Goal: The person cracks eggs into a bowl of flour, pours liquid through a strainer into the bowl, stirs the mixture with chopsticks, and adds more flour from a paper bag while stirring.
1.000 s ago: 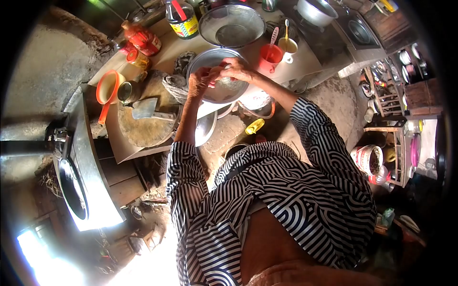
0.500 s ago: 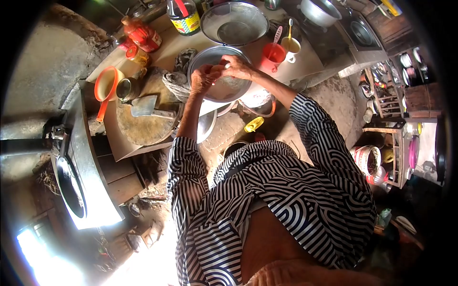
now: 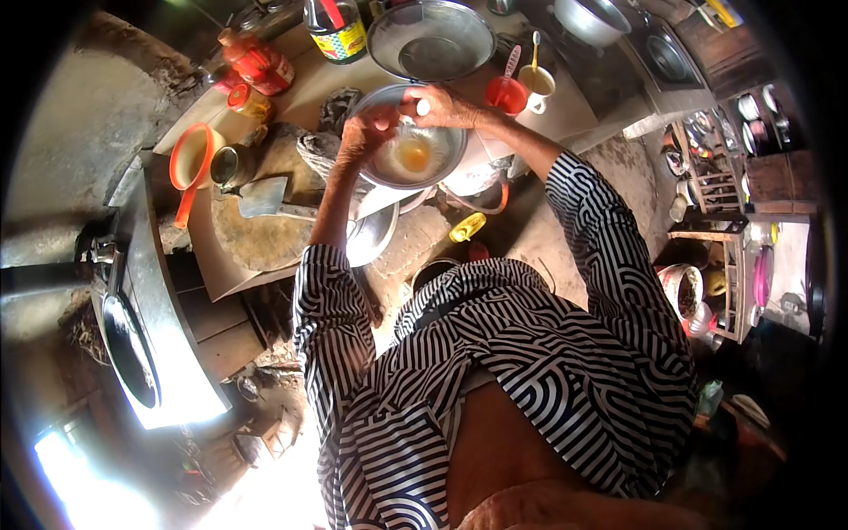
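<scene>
Over a grey metal bowl (image 3: 452, 159) on the counter, my two hands are parted. My right hand (image 3: 449, 109) grips a white eggshell piece (image 3: 423, 107) with bent fingers. My left hand (image 3: 360, 132) is closed at the bowl's left side; a pale bit, seemingly the other eggshell half (image 3: 382, 124), shows at its fingertips. An egg yolk (image 3: 414, 156) with clear white lies in the bowl's bottom. A grey rag (image 3: 320, 157) is bunched beside my left wrist.
Left are a chopping board (image 3: 256, 243) with a cleaver (image 3: 262, 197), an orange-handled dipper (image 3: 192, 163) and jars. Behind stands a large metal basin (image 3: 431, 44). Right of the bowl are a red cup (image 3: 507, 94) and a pale mug (image 3: 537, 84) holding toothbrushes.
My hands have drawn apart from each other. The egg has opened, and its yolk and white now lie in the bowl.
</scene>
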Motion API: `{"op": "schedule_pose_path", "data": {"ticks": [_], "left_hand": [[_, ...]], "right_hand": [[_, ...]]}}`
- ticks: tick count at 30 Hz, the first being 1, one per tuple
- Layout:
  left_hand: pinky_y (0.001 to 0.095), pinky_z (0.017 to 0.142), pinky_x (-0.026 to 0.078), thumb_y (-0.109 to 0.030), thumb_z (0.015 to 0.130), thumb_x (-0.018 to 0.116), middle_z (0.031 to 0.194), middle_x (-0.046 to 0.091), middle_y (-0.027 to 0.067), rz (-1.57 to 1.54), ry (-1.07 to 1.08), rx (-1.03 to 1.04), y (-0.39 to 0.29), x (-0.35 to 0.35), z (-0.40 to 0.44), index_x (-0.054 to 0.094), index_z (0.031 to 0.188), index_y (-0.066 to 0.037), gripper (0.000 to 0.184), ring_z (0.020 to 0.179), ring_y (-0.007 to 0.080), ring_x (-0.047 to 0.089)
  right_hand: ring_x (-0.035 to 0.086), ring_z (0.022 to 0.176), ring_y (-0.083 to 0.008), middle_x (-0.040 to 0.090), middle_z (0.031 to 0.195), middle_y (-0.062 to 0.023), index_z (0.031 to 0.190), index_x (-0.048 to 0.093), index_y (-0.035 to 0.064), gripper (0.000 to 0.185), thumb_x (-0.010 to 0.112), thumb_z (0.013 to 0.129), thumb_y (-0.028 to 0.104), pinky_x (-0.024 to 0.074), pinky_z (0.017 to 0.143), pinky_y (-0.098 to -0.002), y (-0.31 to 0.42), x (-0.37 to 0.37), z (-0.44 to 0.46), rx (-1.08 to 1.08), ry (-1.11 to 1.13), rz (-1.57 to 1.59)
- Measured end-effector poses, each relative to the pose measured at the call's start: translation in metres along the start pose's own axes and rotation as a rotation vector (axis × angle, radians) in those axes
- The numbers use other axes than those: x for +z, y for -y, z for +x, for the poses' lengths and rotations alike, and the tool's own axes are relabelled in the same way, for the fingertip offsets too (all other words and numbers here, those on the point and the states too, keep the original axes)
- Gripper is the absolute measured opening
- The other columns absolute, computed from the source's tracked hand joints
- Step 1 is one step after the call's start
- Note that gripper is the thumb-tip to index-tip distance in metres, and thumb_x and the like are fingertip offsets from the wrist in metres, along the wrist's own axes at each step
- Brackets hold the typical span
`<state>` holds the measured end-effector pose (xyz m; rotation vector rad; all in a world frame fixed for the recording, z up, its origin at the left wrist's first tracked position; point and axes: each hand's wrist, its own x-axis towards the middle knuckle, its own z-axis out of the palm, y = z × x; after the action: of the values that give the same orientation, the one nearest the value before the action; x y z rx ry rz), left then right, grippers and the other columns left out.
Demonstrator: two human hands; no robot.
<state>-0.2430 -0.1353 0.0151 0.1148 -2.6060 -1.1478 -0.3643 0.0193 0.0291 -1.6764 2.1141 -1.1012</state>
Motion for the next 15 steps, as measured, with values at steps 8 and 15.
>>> {"op": "schedule_pose_path", "data": {"ticks": [8,15], "left_hand": [[0.0340,0.071,0.046,-0.013,0.069,0.058,0.092,0.056,0.0125,0.088,-0.048,0.196,-0.070,-0.061,0.020,0.056,0.096,-0.011,0.027,0.079,0.0271,0.057],[0.0347,0.074,0.045,-0.010,0.070,0.054,0.095,0.053,0.0127,0.295,-0.097,0.340,-0.089,-0.072,0.018,0.053,0.096,-0.012,0.026,0.084,0.0274,0.054]], "right_hand": [[0.058,0.072,-0.0296,0.059,0.080,-0.0133,0.096,0.051,0.0089,0.034,0.059,0.065,0.017,0.0450,0.066,-0.0360,0.052,-0.060,0.025,0.008,0.021,-0.249],[0.057,0.067,-0.0337,0.058,0.073,-0.0153,0.099,0.049,0.0121,0.036,0.060,0.065,0.018,0.0457,0.060,-0.0400,0.071,-0.077,0.024,-0.086,-0.049,-0.349]]}}
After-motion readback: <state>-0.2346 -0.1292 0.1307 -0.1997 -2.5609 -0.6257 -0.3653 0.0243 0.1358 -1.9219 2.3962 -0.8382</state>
